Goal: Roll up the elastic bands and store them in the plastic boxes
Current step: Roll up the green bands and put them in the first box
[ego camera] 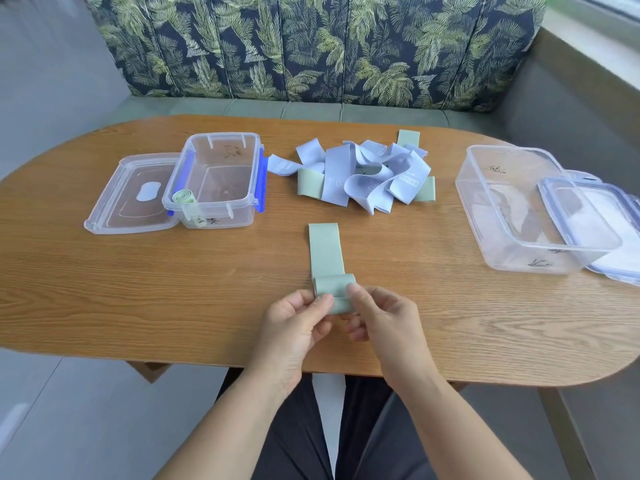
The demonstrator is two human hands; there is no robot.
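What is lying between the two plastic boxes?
A tangled pile of bands, lilac and green, lies between the left box and the right box, seen in the head view.

Oval wooden table [138, 289] in front of a cushioned bench [259, 107].
The table has a warm brown grain and rounded ends; one wooden leg [561, 427] shows under its right end. Behind the table, the bench seat is grey-green, backed by a cushion [311, 46] printed with green palm leaves on dark blue. A pale sill [595, 39] lies at the upper right. Grey floor tiles [52, 427] show at the lower left.
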